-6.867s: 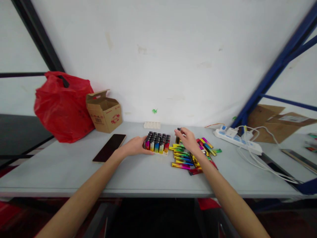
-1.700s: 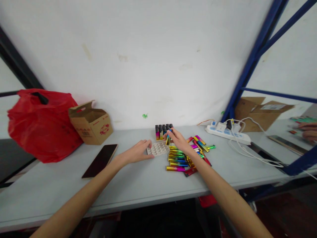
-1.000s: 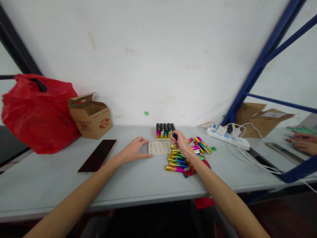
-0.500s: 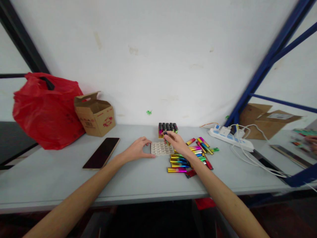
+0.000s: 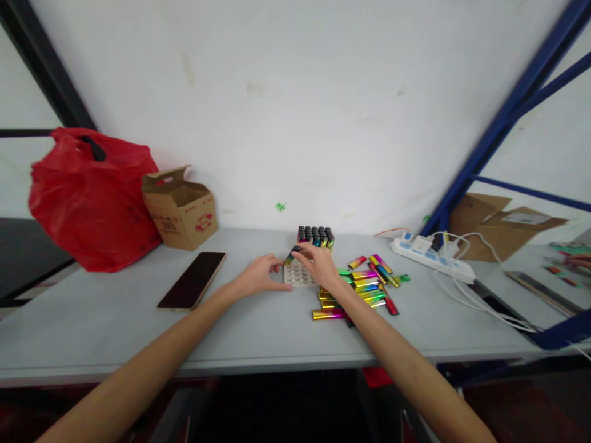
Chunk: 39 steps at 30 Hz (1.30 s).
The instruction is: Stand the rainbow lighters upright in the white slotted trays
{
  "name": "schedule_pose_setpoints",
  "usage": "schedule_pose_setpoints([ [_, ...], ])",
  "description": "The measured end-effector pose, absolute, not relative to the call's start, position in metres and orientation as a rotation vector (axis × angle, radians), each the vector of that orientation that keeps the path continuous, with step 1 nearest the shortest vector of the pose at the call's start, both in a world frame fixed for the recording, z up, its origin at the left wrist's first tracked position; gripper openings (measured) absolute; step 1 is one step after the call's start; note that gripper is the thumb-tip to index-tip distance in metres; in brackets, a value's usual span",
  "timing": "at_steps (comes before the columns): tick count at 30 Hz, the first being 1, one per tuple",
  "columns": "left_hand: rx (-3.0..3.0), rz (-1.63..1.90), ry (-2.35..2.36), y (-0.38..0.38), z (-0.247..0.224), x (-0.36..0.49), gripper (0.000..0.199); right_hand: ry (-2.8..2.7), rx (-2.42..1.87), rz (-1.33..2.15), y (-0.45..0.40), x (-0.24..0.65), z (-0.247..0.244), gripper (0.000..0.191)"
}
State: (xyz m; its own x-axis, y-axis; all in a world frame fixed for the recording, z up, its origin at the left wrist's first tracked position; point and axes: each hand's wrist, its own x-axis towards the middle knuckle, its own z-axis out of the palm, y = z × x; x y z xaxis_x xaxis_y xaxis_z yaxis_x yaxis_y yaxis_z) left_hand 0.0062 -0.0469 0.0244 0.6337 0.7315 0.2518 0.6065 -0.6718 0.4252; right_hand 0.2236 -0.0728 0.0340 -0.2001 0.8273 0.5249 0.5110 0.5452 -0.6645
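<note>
A white tray [image 5: 299, 275] with rows of round holes lies on the table. My left hand [image 5: 262, 275] grips its left side, thumb at the near corner and fingers curled at the far one. My right hand [image 5: 318, 263] pinches a lighter [image 5: 290, 255] by its black top, tilted over the tray's far left corner; whether its lower end sits in a hole I cannot make out. Behind the tray, a block of lighters [image 5: 316, 235] stands upright in rows, black tops up. Beside and under my right forearm lies a loose pile of shiny multicoloured lighters [image 5: 367, 283].
A phone [image 5: 192, 280] lies left of my left hand. Farther left are a cardboard box [image 5: 184, 215] and a red plastic bag [image 5: 92, 203]. On the right sit a white power strip [image 5: 431, 261] with cables, and another cardboard box [image 5: 489, 227] beyond the blue frame [image 5: 489, 129]. Another person's hand [image 5: 579, 261] shows at the far right.
My right hand has moved left across the tray, carrying the lighter from the right part to the far left corner. My left hand stays at the tray's left side. The view has shifted slightly.
</note>
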Motion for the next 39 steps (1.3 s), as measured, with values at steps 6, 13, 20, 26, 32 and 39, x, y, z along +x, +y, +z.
schedule_pose_setpoints([
  [6,2.543,0.602,1.067,-0.043,0.020,0.007,0.070,-1.988,-1.098,0.360,-0.068,0.223,0.031,0.024],
  [13,2.581,0.575,1.051,-0.043,0.022,0.005,0.065,-2.080,-1.131,0.320,-0.069,0.225,0.032,0.030],
  [20,2.593,0.540,1.046,-0.047,0.028,0.007,0.065,-2.148,-1.293,0.350,-0.086,0.303,0.052,0.021],
  [26,2.592,0.541,1.029,-0.049,0.033,0.007,0.063,-2.240,-1.617,0.509,-0.087,0.358,0.047,0.022],
  [32,2.609,0.523,1.031,-0.049,0.032,0.006,0.062,-2.238,-1.615,0.420,-0.089,0.349,0.048,0.016],
  [39,2.587,0.532,1.053,-0.049,0.033,0.007,0.065,-1.927,-1.304,0.527,-0.090,0.341,0.059,0.023],
])
